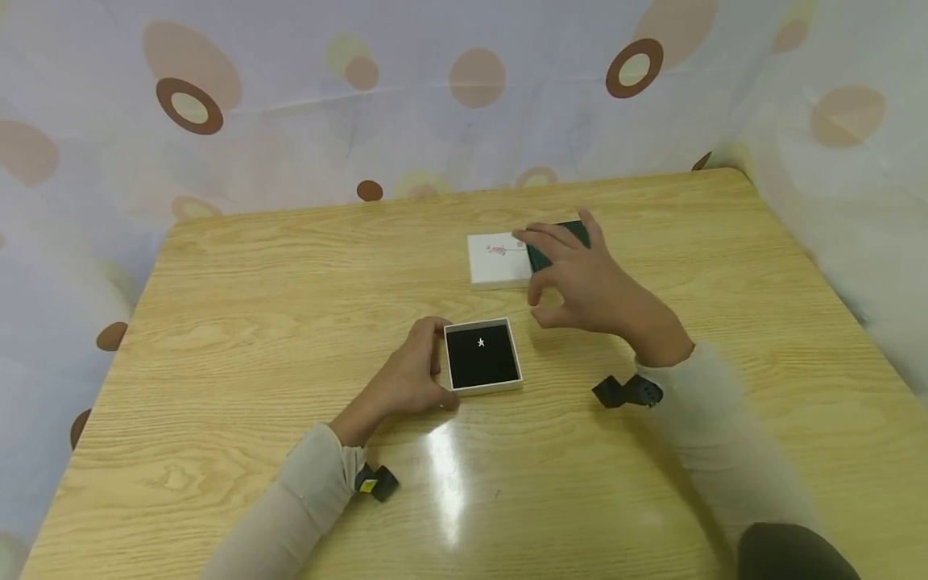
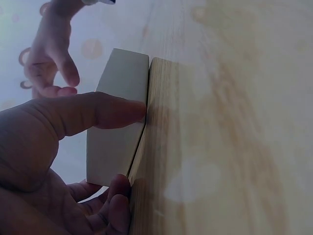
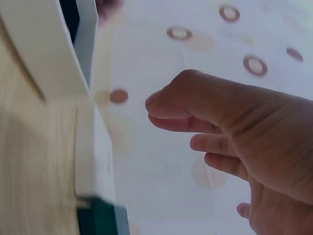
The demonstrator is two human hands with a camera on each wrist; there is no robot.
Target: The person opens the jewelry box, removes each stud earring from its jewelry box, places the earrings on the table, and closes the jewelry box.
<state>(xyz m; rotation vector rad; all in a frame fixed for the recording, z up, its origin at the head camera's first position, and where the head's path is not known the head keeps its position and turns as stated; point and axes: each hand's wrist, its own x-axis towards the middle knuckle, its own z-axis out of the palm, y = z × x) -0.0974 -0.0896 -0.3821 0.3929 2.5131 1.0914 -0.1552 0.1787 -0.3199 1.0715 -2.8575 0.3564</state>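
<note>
A shallow white-rimmed box (image 1: 483, 391) with a black inside sits on the wooden table, and a small white star shape (image 1: 481, 343) shows on the black. My left hand (image 1: 409, 374) grips its left side, thumb (image 2: 120, 113) at the near wall and fingers round the far corner. Over the table, right of and beyond this box, hovers my right hand (image 1: 580, 282). Its thumb and index fingertips come close together, the other fingers spread, and nothing shows between them. Behind it are a white box (image 1: 499, 262) with a pink drawing and a dark green box (image 1: 540, 259), partly covered by the hand.
The light wooden table (image 1: 254, 306) runs back to a pale curtain (image 1: 290, 161) with brown and pink circles. Black wrist devices hang at the left cuff (image 1: 319, 467) and the right cuff (image 1: 674, 379). A dark rounded shape (image 1: 793, 552) appears at the bottom right.
</note>
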